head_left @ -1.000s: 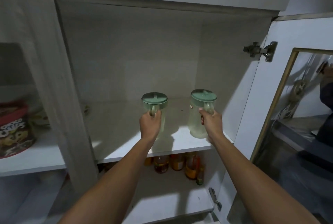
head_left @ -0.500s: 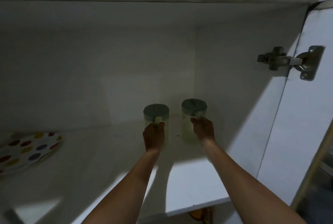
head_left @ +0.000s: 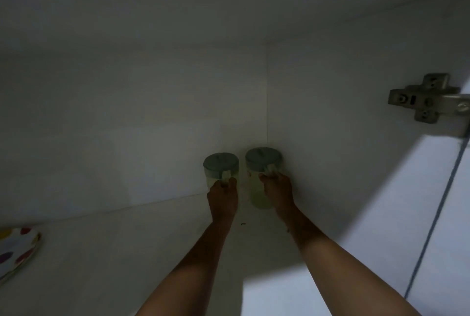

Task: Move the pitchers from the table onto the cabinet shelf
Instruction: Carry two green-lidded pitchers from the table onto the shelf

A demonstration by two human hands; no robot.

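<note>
Just ahead of my left hand (head_left: 223,195) and right hand (head_left: 277,192), each closed on a handle, the two pitchers (head_left: 220,169) stand side by side deep on the shelf (head_left: 127,252), so I judge only letting go remains.

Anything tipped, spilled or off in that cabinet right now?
Nothing stands out. Both pitchers stand upright with lids on, side by side in the back right corner, each hand on a handle. No spill shows on the dim shelf.
</note>
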